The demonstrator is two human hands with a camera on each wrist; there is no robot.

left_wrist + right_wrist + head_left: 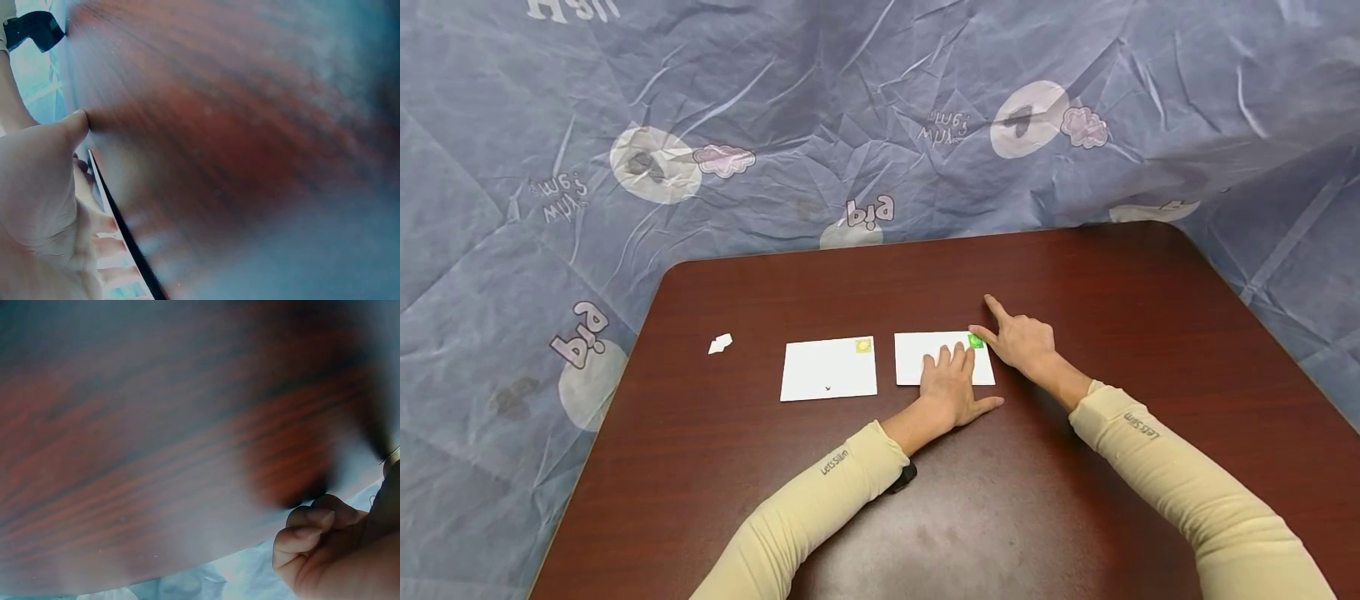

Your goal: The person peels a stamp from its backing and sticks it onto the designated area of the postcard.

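Observation:
A white envelope (911, 354) lies on the table with a green stamp (976, 341) at its upper right corner. My left hand (949, 385) rests flat across that envelope, fingers spread and thumb out past its lower edge. In the left wrist view the same palm (34, 200) sits over the envelope's dark-looking edge. My right hand (1024, 340) is at the envelope's right side, its thumb on the green stamp and its index finger stretched away over the table. The other fingers (306, 534) are curled in the right wrist view, with nothing seen in them.
Left of my hands lies a second white envelope (827, 371) with a yellow stamp (863, 345) at its upper right corner. Small white paper pieces (720, 343) sit farther left on the brown table (737, 500). A printed blue cloth (850, 100) hangs behind the table.

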